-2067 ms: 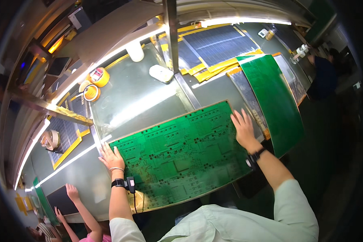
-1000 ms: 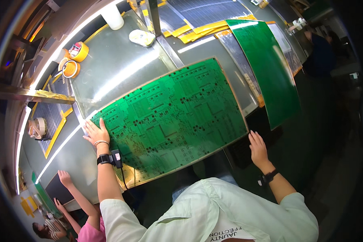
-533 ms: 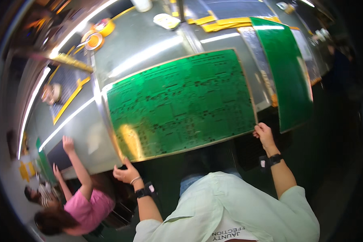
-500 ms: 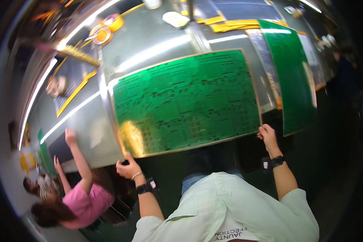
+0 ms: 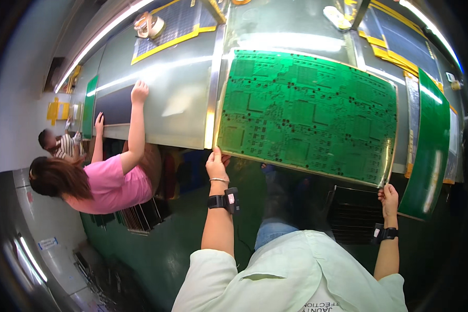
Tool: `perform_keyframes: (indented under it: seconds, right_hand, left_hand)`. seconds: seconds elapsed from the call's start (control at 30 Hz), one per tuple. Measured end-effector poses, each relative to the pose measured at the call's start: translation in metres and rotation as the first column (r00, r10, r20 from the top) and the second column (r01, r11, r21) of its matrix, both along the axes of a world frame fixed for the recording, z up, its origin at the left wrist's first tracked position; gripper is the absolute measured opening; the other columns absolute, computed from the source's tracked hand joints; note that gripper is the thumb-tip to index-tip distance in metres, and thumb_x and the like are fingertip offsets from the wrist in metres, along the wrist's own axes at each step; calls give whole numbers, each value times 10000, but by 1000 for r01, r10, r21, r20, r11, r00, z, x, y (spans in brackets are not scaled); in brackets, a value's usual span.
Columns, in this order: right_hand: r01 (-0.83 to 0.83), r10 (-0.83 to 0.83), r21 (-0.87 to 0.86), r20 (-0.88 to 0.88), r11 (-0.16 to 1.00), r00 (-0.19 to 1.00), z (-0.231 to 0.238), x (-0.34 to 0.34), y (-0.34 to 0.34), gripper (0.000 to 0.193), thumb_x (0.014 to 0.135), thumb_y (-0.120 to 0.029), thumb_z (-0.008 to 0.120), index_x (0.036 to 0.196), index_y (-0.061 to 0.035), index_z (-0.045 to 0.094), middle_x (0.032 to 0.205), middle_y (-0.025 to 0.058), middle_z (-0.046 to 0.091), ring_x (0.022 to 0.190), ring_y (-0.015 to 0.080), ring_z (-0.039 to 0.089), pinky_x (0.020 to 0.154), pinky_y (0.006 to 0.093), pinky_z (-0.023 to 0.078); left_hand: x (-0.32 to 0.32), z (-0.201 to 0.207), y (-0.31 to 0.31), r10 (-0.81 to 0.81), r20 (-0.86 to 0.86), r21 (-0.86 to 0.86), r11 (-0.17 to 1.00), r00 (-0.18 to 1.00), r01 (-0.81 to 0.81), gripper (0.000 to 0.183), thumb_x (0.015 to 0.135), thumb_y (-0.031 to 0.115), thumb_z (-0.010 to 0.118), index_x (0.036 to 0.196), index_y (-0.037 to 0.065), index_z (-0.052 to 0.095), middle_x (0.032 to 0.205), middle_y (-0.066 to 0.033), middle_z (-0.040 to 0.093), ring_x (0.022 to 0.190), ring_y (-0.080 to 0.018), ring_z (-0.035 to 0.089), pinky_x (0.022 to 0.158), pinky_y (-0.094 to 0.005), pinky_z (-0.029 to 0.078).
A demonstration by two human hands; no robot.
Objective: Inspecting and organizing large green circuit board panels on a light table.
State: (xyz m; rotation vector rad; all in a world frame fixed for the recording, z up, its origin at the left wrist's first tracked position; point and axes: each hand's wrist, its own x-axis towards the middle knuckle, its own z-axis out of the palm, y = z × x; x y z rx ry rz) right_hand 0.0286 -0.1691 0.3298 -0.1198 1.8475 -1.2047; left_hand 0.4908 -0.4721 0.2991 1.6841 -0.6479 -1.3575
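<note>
A large green circuit board panel [image 5: 307, 114] with dark traces and a copper-coloured edge lies between my two hands, its far part over the glossy worktop. My left hand [image 5: 217, 165] pinches its near left corner, fingers closed. At the near right corner, my right hand [image 5: 388, 200] grips the edge with fingers curled. Both wrists carry black straps with small modules. To the right, a second green panel [image 5: 429, 145], plain and shiny, extends past the worktop's near edge, apart from my right hand.
At left, a co-worker in a pink shirt [image 5: 112, 179] has both hands at a dark panel [image 5: 113, 106] on the worktop [image 5: 177, 122]. Another person [image 5: 65, 145] sits farther left. A dark slotted rack [image 5: 353, 213] stands below the worktop. A tape roll [image 5: 150, 25] lies on a yellow-edged mat.
My view has swung left, so the scene sits farther right. The panel's tilt in view has changed, its right side now lower. Both my hands still grip its near corners.
</note>
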Motion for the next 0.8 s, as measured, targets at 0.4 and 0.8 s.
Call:
perform_keyframes:
  seconds: [0.4, 0.8]
  right_hand:
    - [30, -30, 0, -90, 1000, 996, -19, -4, 6, 109, 876, -167, 423, 790, -108, 456, 645, -37, 420, 569, 53, 408, 524, 179, 349]
    - [82, -67, 63, -208, 995, 976, -1, 15, -5, 189, 862, -236, 459, 723, -108, 466, 566, -40, 427, 470, 37, 386, 406, 161, 301]
  left_hand:
    - [3, -8, 2, -24, -117, -135, 991, 993, 8, 194, 843, 168, 506, 689, 54, 533, 642, -8, 556, 568, -76, 517, 570, -214, 441]
    - [3, 3, 0, -75, -327, -50, 997, 942, 62, 158, 845, 175, 505, 745, 61, 550, 722, -34, 595, 632, -107, 567, 601, -237, 478]
